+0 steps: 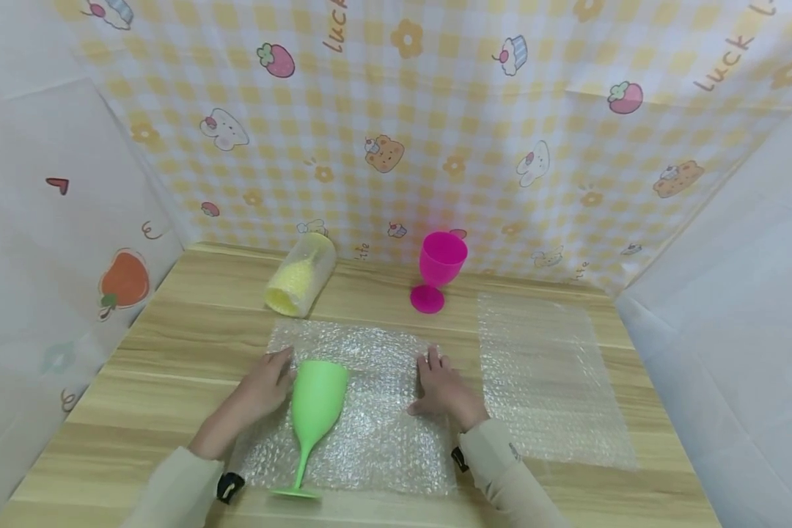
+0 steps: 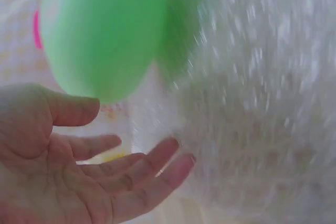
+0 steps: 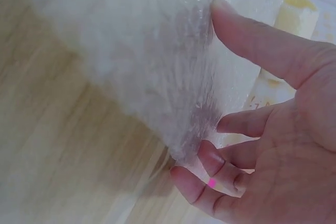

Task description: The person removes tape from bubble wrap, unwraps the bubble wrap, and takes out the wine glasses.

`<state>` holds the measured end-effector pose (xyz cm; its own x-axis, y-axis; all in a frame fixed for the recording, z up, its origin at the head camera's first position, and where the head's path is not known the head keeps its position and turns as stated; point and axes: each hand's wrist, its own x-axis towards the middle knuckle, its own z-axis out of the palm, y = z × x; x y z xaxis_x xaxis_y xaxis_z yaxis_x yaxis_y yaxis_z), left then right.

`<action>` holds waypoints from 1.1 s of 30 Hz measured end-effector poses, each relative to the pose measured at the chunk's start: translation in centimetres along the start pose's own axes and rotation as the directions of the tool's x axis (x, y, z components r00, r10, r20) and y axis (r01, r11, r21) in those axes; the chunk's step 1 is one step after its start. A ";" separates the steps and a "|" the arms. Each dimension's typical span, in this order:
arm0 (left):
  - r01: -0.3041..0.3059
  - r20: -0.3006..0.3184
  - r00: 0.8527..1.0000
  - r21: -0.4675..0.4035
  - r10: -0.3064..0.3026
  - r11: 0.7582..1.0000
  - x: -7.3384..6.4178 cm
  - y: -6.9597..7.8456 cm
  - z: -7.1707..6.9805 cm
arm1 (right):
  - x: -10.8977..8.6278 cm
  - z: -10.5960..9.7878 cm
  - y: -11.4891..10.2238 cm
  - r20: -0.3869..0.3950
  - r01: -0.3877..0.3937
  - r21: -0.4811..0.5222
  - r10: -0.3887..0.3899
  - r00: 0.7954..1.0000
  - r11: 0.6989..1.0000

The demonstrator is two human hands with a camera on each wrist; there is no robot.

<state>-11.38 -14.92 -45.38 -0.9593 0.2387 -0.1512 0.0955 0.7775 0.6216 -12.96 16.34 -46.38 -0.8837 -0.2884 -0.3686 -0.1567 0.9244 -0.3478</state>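
Note:
A green plastic goblet [image 1: 318, 400] lies on its side on a sheet of bubble wrap [image 1: 383, 440], bowl away from me and foot past the near edge. Just left of its bowl is my left hand [image 1: 264, 389], fingers loosely extended near the sheet's left edge. The left wrist view shows that hand's thumb beside the goblet's bowl [image 2: 105, 40], with nothing in the palm. My right hand [image 1: 445, 389] is at the sheet's right edge, fingers spread. In the right wrist view, its fingertips are right at the bubble wrap [image 3: 147, 61], loosely bent and not pinching.
A yellow goblet rolled in bubble wrap [image 1: 300, 275] lies at the back left. The magenta goblet [image 1: 442, 260] stands upright near the back edge. On the right lies a second bubble wrap sheet [image 1: 554, 381]. A patterned cloth [image 1: 343, 117] hangs behind the wooden table [image 1: 158, 367].

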 end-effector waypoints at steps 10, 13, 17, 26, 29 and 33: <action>0.122 0.076 0.991 -0.230 -0.108 0.966 -4.6 2.3 0.9 | -0.5 1.1 0.1 -0.102 0.034 -0.020 -0.035 0.994 0.999; 0.108 0.104 0.991 -0.258 -0.084 0.960 -5.7 2.5 1.7 | -1.0 1.9 0.1 -0.168 0.052 -0.047 -0.060 0.984 0.998; 0.048 0.142 0.990 -0.276 -0.008 0.960 -6.4 2.8 3.2 | -1.9 3.2 -0.3 -0.251 0.058 -0.084 -0.077 0.965 0.995; 0.040 0.209 0.977 -0.360 0.039 0.932 -6.3 2.9 5.8 | -2.8 4.8 -1.1 -0.352 0.069 -0.201 -0.138 0.926 0.977; 0.055 0.241 0.969 -0.415 0.051 0.908 -6.3 2.7 6.1 | -3.1 4.7 -0.8 -0.297 0.097 -0.173 -0.146 0.944 0.980; 0.085 0.296 0.951 -0.513 0.083 0.854 -6.3 2.1 6.1 | -3.5 4.2 -0.2 -0.184 0.133 -0.079 -0.146 0.972 0.988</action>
<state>-3.49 -11.20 -47.84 -0.8260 0.4641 -0.3200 -0.1364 0.3864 0.9122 -7.99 16.12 -48.70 -0.9174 -0.3691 -0.1487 -0.3073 0.8946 -0.3246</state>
